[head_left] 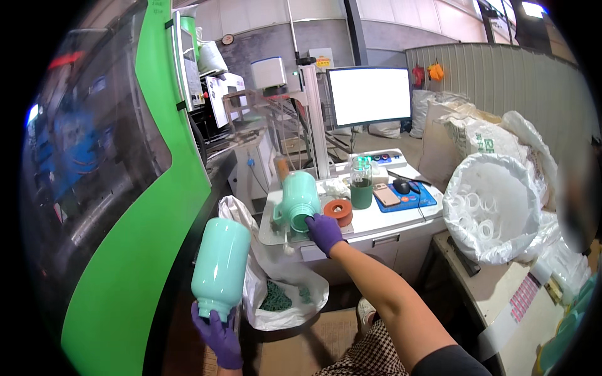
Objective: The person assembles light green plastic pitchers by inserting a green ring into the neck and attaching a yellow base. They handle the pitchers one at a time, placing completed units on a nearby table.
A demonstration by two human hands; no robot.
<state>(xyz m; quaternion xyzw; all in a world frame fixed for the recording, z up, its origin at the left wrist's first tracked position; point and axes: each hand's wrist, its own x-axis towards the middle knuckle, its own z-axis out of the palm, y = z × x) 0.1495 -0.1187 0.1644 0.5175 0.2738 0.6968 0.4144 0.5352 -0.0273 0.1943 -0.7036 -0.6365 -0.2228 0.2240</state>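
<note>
My left hand (219, 338), in a purple glove, grips a glossy mint-green plastic bottle (221, 263) by its neck. That bottle is upside down, its base up, beside the green machine. My right hand (324, 233), also gloved in purple, reaches out to the white workbench. Its fingers are closed on the mouth rim of a mint-green jug (300, 191), thumb hidden. The jug is tilted with its open mouth toward me, and a small loop handle shows on its left side. An orange-red tape roll (338, 212) sits just right of the jug.
A green-framed machine (160, 250) stands close on the left. Below hangs a white sack (301, 316) with green granules. The bench holds a glass bottle (362, 188), phone (386, 195), mouse (401, 186) and monitor (369, 94). At right, a lined bin (461, 244) holds white rings.
</note>
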